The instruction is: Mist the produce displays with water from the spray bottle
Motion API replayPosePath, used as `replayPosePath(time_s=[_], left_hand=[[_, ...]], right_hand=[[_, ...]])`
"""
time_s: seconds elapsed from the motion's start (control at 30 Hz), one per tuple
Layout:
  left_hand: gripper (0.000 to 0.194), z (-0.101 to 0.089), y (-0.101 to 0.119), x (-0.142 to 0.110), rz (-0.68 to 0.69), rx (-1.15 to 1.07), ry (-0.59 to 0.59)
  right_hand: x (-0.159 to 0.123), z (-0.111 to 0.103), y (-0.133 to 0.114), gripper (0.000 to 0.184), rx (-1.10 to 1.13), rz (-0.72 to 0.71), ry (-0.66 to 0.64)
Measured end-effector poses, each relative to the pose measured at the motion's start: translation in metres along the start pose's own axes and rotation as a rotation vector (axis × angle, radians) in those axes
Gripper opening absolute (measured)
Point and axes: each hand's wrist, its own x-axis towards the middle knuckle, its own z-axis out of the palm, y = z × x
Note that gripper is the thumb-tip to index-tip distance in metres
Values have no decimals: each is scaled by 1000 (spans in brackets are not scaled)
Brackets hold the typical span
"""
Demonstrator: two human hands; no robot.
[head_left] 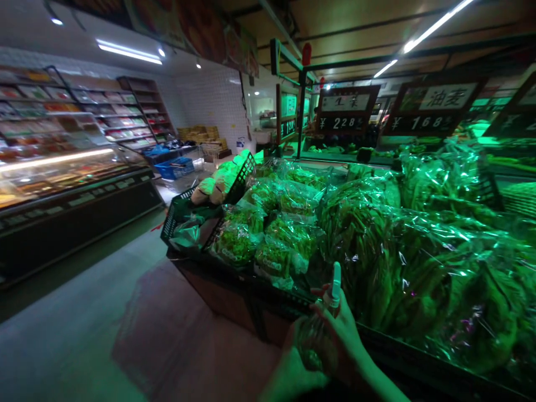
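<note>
And here's the right hand (341, 335), fingers wrapped snugly round the neck of a clear plastic spray bottle with a pale nozzle (318, 340), while the left hand (291, 377) cups its lower body. The bottle stands nearly upright, long axis leaning slightly right, nozzle pointing up and away from the person, just over the front edge of a dark wooden display bin (218, 296). Right beyond, green cellophane-wrapped bundles of leafy vegetables (368, 251) pile high, a black plastic crate (176, 218) sits at the far left corner, and black price signs (431, 109) stand behind.
</note>
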Motion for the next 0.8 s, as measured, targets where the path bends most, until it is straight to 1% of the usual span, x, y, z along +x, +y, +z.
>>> replayPosePath(time_s=[0.07, 0.13, 0.2, 0.27, 0.37, 0.47, 0.6, 0.7, 0.8], left_hand=[[97, 0, -4, -3, -30, -11, -50], [94, -1, -8, 0, -66, -3, -62], [91, -2, -13, 5, -81, 11, -25], [89, -2, -16, 10, -104, 27, -4], [90, -5, -17, 8, -118, 40, -23], [93, -13, -14, -8, -70, 45, 11], [99, -28, -8, -38, 16, 32, 93], [98, -38, -1, -56, 72, 58, 166], [95, -47, 9, -69, 95, 87, 245]], right_hand=[[-4, -8, -4, 62, -7, 0, 52], [-7, -14, -8, 61, -8, 4, 78], [-10, -17, -9, 60, 11, 5, 97], [-12, -15, -7, 61, 37, 3, 120], [-13, -7, -1, 65, 63, 20, 119], [-14, 7, 6, 70, 58, 55, 55], [-16, 30, 11, 68, 30, 70, -72], [-17, 47, 13, 67, 7, 91, -205], [-17, 67, 17, 63, -35, 104, -368]])
